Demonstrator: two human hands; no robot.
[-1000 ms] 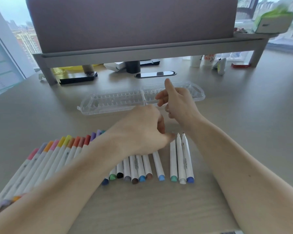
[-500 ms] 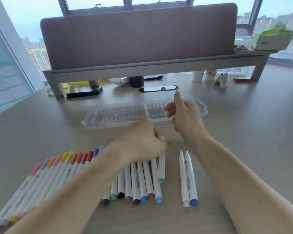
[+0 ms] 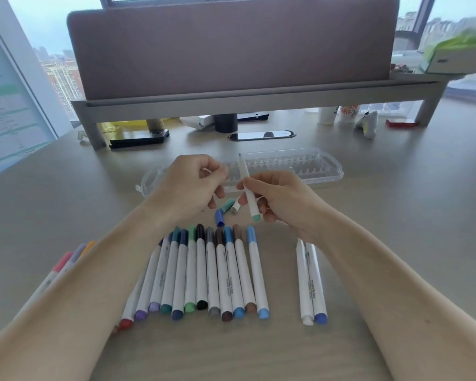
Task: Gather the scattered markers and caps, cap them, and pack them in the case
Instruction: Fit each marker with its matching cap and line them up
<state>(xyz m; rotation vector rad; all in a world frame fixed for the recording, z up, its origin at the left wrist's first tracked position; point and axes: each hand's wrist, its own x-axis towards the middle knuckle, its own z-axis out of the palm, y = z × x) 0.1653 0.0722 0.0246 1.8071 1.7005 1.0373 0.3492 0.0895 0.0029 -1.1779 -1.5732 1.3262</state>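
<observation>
Markers lie nearest me: a row of capped markers point(image 3: 204, 276) side by side on the desk point(image 3: 410, 215), and well to their right two bare markers point(image 3: 311, 284), one blue-ended and one white-ended, touching each other, their far ends apparently without caps. More capped ones in warm colours point(image 3: 66, 264) peek out from under my left forearm. Just beyond the row sit three loose caps: a blue cap point(image 3: 219, 218), a mint cap point(image 3: 227, 205) and a pale cap point(image 3: 235, 208), close together. Above them my right hand point(image 3: 280, 199) pinches the mint marker point(image 3: 246, 185) around its lower barrel, with the bare tip pointing up and away. My left hand point(image 3: 193, 185) hovers just beside it with the fingers curled. Something pale shows between them, but I cannot tell whether it is a cap. I judge these pens light and stiff, with smooth barrels that will roll and slip, so I would grip mid-barrel and pinch each small cap by its sides, pressing straight on to spare the tip. Behind both hands lies the clear case point(image 3: 313, 169), open and ribbed. It looks thin and easily nudged, so I would steady it while slotting pens in. Farther back a phone point(image 3: 138, 138) lies under the shelf point(image 3: 259, 97).
</observation>
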